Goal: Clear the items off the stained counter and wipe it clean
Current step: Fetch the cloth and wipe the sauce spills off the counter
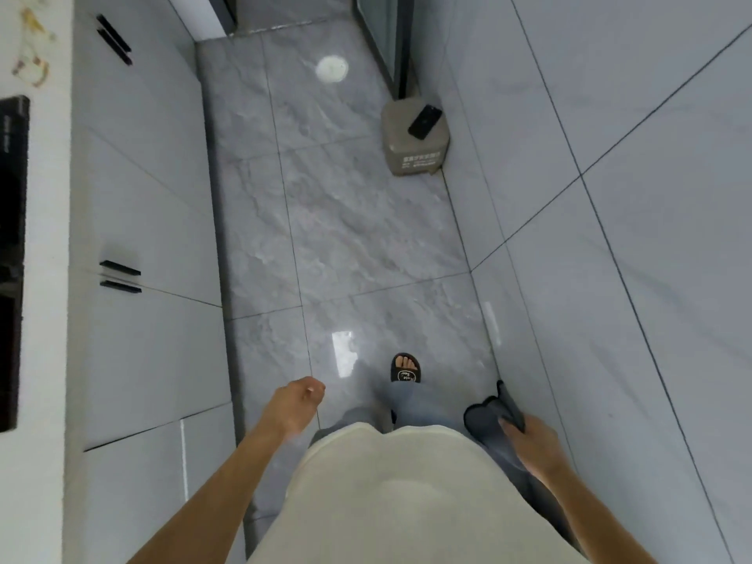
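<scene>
The black sandal (405,369) on the forward foot carries small white lettering that looks like "Cute Bear", though it is blurred. The grey-brown bin (415,136) standing on the floor against the right wall has a white label on its front, too small to read; a black phone (425,121) lies on its lid.

The right hand (533,443) grips a dark grey cloth (490,413), fingers curled round one end while the rest hangs in front of the leg, close to the tiled wall (610,197). The left hand (299,403) hangs over the floor (333,221) with its fingers loosely curled and holding nothing.

The desk (44,164) runs along the left edge of the view, well apart from the cloth. Yellow-brown stains (32,46) mark its far end, and a black cooktop (12,238) sits nearer. Below it, the cabinet doors (138,189) bear black handles.
</scene>
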`<control>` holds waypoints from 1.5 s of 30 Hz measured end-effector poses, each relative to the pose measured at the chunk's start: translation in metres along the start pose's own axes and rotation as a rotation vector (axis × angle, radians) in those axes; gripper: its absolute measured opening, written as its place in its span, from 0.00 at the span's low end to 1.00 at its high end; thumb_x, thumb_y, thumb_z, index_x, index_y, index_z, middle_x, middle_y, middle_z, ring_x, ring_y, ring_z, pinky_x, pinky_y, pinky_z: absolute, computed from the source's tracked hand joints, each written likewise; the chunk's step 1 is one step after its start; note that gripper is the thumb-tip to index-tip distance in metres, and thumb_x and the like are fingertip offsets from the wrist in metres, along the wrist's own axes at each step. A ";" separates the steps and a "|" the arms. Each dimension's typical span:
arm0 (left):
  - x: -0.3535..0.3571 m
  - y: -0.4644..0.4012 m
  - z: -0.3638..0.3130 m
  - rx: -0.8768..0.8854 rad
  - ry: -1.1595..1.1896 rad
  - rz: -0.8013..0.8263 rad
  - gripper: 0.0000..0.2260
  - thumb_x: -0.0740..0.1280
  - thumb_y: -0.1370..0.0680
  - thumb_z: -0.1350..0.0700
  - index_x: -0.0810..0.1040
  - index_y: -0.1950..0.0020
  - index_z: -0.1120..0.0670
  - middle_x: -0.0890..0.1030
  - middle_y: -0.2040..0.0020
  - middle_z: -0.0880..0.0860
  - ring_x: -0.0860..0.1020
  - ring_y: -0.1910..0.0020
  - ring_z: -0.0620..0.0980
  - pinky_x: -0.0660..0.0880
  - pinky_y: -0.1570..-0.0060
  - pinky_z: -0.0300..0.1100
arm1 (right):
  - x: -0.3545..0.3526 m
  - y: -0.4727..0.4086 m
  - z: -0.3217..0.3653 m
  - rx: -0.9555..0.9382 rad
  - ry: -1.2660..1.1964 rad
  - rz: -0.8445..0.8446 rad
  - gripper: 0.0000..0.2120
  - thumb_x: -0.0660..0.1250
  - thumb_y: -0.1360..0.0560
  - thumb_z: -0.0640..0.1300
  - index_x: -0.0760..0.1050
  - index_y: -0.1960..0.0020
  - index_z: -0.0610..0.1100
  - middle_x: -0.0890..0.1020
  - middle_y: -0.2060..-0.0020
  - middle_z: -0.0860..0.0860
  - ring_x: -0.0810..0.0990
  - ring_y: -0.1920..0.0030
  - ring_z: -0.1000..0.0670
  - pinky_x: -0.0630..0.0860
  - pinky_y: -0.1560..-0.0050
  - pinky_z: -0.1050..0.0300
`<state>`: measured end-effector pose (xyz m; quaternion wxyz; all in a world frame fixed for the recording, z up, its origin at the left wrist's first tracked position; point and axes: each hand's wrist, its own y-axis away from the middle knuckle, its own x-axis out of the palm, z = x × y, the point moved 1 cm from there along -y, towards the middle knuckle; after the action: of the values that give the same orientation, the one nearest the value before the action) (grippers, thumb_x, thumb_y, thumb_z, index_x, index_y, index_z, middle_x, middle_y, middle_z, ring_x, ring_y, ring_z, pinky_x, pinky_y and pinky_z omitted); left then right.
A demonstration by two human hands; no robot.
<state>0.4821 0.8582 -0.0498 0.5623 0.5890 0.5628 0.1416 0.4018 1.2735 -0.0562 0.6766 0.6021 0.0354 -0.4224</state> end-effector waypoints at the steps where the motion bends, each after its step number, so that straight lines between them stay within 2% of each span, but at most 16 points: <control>1: -0.002 -0.003 0.005 -0.029 0.004 -0.011 0.13 0.61 0.14 0.51 0.82 0.35 0.50 0.85 0.40 0.53 0.83 0.42 0.54 0.78 0.38 0.45 | -0.009 -0.016 0.021 -0.029 0.006 0.022 0.16 0.65 0.16 0.49 0.80 0.45 0.35 0.83 0.59 0.44 0.81 0.56 0.42 0.72 0.63 0.56; 4: -0.007 -0.005 0.023 -0.116 0.029 -0.041 0.12 0.60 0.14 0.54 0.84 0.40 0.51 0.86 0.42 0.55 0.83 0.44 0.55 0.78 0.41 0.45 | -0.035 -0.055 0.092 -0.131 0.023 0.051 0.17 0.65 0.16 0.48 0.79 0.36 0.37 0.85 0.46 0.39 0.82 0.46 0.40 0.75 0.52 0.55; 7: -0.010 0.003 0.041 -0.224 0.101 -0.055 0.11 0.60 0.14 0.54 0.83 0.45 0.50 0.86 0.45 0.54 0.83 0.46 0.55 0.78 0.43 0.45 | -0.052 -0.082 0.172 -0.271 0.063 0.055 0.16 0.65 0.16 0.48 0.80 0.35 0.39 0.85 0.48 0.42 0.83 0.45 0.41 0.72 0.52 0.57; 10: -0.015 0.004 0.053 -0.304 0.147 -0.049 0.11 0.61 0.14 0.55 0.84 0.43 0.50 0.87 0.45 0.53 0.83 0.48 0.52 0.79 0.43 0.44 | -0.060 -0.107 0.246 -0.361 0.104 0.070 0.16 0.64 0.16 0.49 0.79 0.36 0.39 0.84 0.47 0.42 0.82 0.46 0.42 0.73 0.51 0.54; 15: -0.044 -0.016 0.048 -0.360 0.212 -0.059 0.09 0.63 0.16 0.55 0.81 0.50 0.44 0.85 0.47 0.48 0.78 0.51 0.48 0.69 0.50 0.38 | -0.060 -0.138 0.347 -0.410 0.105 0.064 0.19 0.64 0.16 0.51 0.78 0.33 0.40 0.83 0.42 0.41 0.81 0.41 0.38 0.77 0.40 0.47; 18: -0.078 -0.044 0.042 -0.357 0.238 -0.016 0.10 0.61 0.15 0.55 0.82 0.48 0.45 0.83 0.48 0.47 0.78 0.51 0.47 0.69 0.49 0.37 | -0.058 -0.152 0.385 -0.422 0.169 0.052 0.17 0.64 0.16 0.50 0.78 0.34 0.41 0.84 0.45 0.41 0.82 0.44 0.38 0.77 0.43 0.47; 20: -0.102 -0.067 0.035 -0.356 0.298 -0.033 0.12 0.61 0.15 0.56 0.85 0.45 0.50 0.84 0.49 0.48 0.79 0.53 0.47 0.71 0.48 0.39 | -0.058 -0.159 0.400 -0.413 0.196 0.062 0.15 0.64 0.16 0.48 0.79 0.35 0.41 0.84 0.49 0.43 0.82 0.48 0.41 0.77 0.48 0.49; 22: -0.132 -0.091 0.024 -0.373 0.432 -0.056 0.11 0.63 0.16 0.58 0.85 0.47 0.56 0.85 0.53 0.54 0.80 0.58 0.52 0.74 0.50 0.43 | -0.059 -0.168 0.411 -0.404 0.226 0.061 0.14 0.64 0.16 0.47 0.79 0.36 0.41 0.82 0.54 0.47 0.79 0.55 0.45 0.73 0.54 0.52; 24: -0.167 -0.116 0.009 -0.352 0.522 -0.088 0.10 0.63 0.16 0.58 0.84 0.46 0.59 0.86 0.51 0.60 0.84 0.53 0.60 0.80 0.45 0.50 | -0.061 -0.176 0.415 -0.374 0.270 0.057 0.13 0.64 0.16 0.47 0.79 0.39 0.39 0.81 0.56 0.47 0.77 0.58 0.47 0.70 0.57 0.54; 26: -0.203 -0.136 -0.011 -0.296 0.534 -0.111 0.11 0.63 0.15 0.55 0.83 0.43 0.58 0.86 0.47 0.59 0.85 0.47 0.59 0.80 0.38 0.53 | -0.066 -0.183 0.418 -0.334 0.290 0.056 0.12 0.64 0.16 0.47 0.79 0.41 0.39 0.84 0.54 0.44 0.77 0.58 0.46 0.71 0.59 0.54; 29: -0.255 -0.164 -0.043 -0.216 0.522 -0.140 0.12 0.62 0.15 0.52 0.84 0.42 0.55 0.86 0.46 0.56 0.84 0.46 0.57 0.79 0.36 0.51 | -0.074 -0.192 0.424 -0.285 0.318 0.063 0.12 0.64 0.16 0.47 0.79 0.41 0.39 0.84 0.53 0.43 0.79 0.57 0.44 0.72 0.57 0.54; 33: -0.313 -0.202 -0.082 -0.153 0.535 -0.164 0.12 0.62 0.16 0.49 0.83 0.39 0.49 0.86 0.45 0.53 0.84 0.44 0.54 0.78 0.36 0.48 | -0.092 -0.214 0.452 -0.241 0.380 0.070 0.13 0.62 0.15 0.47 0.78 0.38 0.40 0.83 0.52 0.42 0.79 0.54 0.42 0.71 0.55 0.52; 36: -0.346 -0.232 -0.103 -0.129 0.524 -0.178 0.11 0.62 0.16 0.48 0.82 0.39 0.47 0.85 0.45 0.50 0.84 0.44 0.52 0.77 0.41 0.44 | -0.106 -0.243 0.489 -0.240 0.450 0.090 0.12 0.61 0.15 0.48 0.78 0.40 0.43 0.83 0.54 0.45 0.79 0.56 0.43 0.69 0.57 0.54; 39: -0.367 -0.255 -0.111 -0.149 0.532 -0.208 0.11 0.62 0.15 0.49 0.83 0.40 0.47 0.86 0.46 0.50 0.84 0.45 0.52 0.78 0.39 0.45 | -0.116 -0.277 0.538 -0.258 0.473 0.123 0.12 0.61 0.15 0.48 0.79 0.42 0.42 0.84 0.54 0.44 0.82 0.52 0.41 0.70 0.55 0.53; 43: -0.379 -0.272 -0.109 -0.230 0.554 -0.228 0.10 0.63 0.15 0.52 0.83 0.42 0.50 0.86 0.46 0.52 0.84 0.46 0.54 0.79 0.37 0.49 | -0.127 -0.309 0.617 -0.355 0.439 0.104 0.13 0.63 0.16 0.47 0.80 0.44 0.38 0.80 0.64 0.51 0.79 0.61 0.49 0.70 0.63 0.56; 45: -0.375 -0.276 -0.102 -0.284 0.575 -0.210 0.10 0.63 0.15 0.54 0.83 0.42 0.52 0.86 0.47 0.54 0.85 0.47 0.56 0.79 0.37 0.51 | -0.128 -0.321 0.662 -0.403 0.424 0.132 0.13 0.64 0.16 0.47 0.80 0.43 0.38 0.81 0.60 0.48 0.78 0.60 0.49 0.71 0.60 0.56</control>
<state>0.1385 0.5273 -0.0685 0.4688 0.3794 0.7305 0.3203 -0.1821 0.8085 -0.0570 0.7860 0.5314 0.2198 -0.2268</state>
